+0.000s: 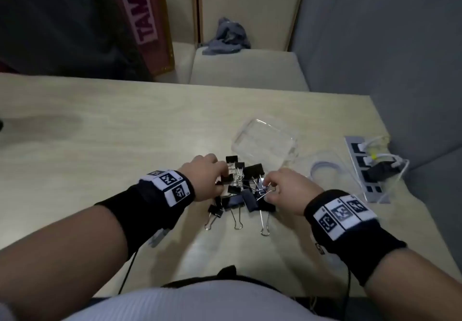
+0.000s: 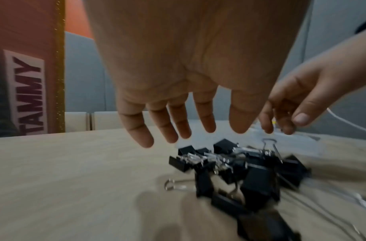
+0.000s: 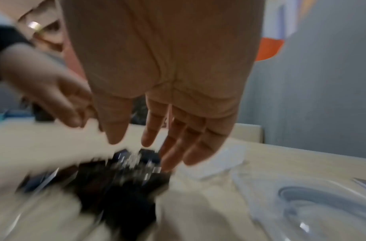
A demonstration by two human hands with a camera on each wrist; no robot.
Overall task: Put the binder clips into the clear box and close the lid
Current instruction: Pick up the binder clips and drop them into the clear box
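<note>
Several black binder clips (image 1: 241,192) lie in a heap on the table's near middle; the pile shows in the left wrist view (image 2: 246,172) and, blurred, in the right wrist view (image 3: 120,181). My left hand (image 1: 212,174) hovers over the heap's left side with straight, spread fingers (image 2: 167,128) and holds nothing. My right hand (image 1: 272,188) reaches the heap's right side, its loose fingers (image 3: 177,156) at the wire handles with nothing gripped. The empty clear box (image 1: 268,143) stands open just beyond the heap. Its clear lid (image 1: 325,170) lies to the right (image 3: 322,205).
A power strip (image 1: 367,168) with white plugs and cables sits by the table's right edge. Cream chairs (image 1: 247,70) with a grey cloth (image 1: 226,37) stand beyond the far edge. A brown board lettered TAMMY (image 1: 147,20) leans at the back left. A grey wall closes the right.
</note>
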